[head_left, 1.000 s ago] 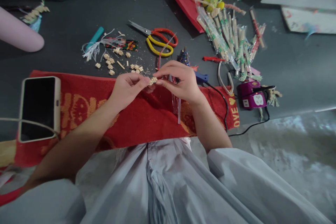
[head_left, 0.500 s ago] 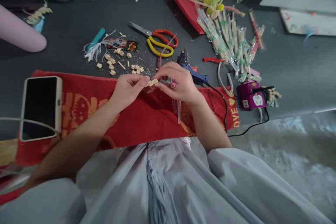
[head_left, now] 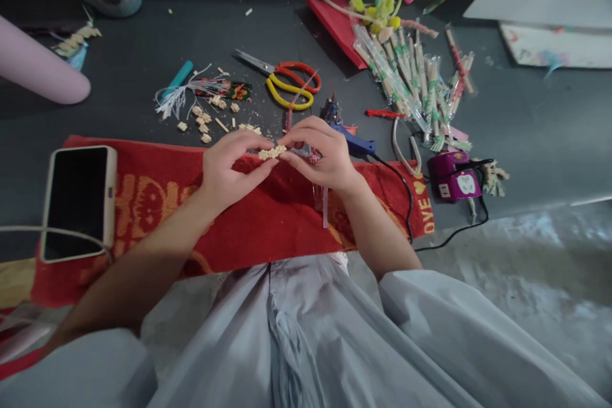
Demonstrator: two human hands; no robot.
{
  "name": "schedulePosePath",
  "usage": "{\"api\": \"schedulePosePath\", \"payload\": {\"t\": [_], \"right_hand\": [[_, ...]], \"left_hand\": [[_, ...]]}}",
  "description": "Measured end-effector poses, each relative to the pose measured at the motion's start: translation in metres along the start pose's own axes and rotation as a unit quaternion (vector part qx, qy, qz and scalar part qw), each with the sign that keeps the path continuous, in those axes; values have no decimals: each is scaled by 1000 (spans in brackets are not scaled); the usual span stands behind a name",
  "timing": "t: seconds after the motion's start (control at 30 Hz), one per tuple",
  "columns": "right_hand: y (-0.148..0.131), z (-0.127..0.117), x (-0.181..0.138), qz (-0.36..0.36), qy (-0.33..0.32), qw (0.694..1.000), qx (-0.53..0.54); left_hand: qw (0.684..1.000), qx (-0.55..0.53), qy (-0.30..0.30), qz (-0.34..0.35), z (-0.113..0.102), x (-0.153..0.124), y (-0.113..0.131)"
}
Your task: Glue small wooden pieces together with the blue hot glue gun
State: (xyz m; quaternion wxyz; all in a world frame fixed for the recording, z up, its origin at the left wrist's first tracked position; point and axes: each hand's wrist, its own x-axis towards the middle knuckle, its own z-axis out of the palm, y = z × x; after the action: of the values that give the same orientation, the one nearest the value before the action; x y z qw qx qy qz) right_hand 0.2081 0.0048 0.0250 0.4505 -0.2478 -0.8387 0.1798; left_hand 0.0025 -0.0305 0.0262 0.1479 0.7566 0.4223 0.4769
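My left hand and my right hand meet above a red towel, and together they pinch a short beige piece made of small joined bits. The left fingertips hold its left end, the right fingertips its right end. A clear thin stick with a pink bit hangs under my right hand. Several loose beige bits lie on the dark surface just beyond the towel.
A phone with a cable lies on the towel's left end. Red and yellow scissors, a blue glue gun, wrapped sticks, a purple plug box and a pink tube lie around.
Both hands have shifted slightly left and closer together. The beige piece now lies flatter between the fingertips, with my left thumb over its left end.
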Motion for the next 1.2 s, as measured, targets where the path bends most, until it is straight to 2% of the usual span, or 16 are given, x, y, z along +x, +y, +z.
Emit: {"api": "schedulePosePath", "payload": {"t": [0.13,0.43,0.8,1.0,1.2], "right_hand": [[0,1,0,-3,19,1000,9],[3,2,-1,13,9,1000,14],[1,5,0,-44,57,997,27],[1,2,1,-25,40,999,20],[0,0,2,-23,36,999,30]], "left_hand": [[1000,-2,14,20,1,0,-1],[1000,18,-9,-14,-1,-2,-4],[1000,-3,8,16,0,-3,-3],[1000,22,-10,-14,0,-3,-3],[999,28,1,30,0,-3,-3]]}}
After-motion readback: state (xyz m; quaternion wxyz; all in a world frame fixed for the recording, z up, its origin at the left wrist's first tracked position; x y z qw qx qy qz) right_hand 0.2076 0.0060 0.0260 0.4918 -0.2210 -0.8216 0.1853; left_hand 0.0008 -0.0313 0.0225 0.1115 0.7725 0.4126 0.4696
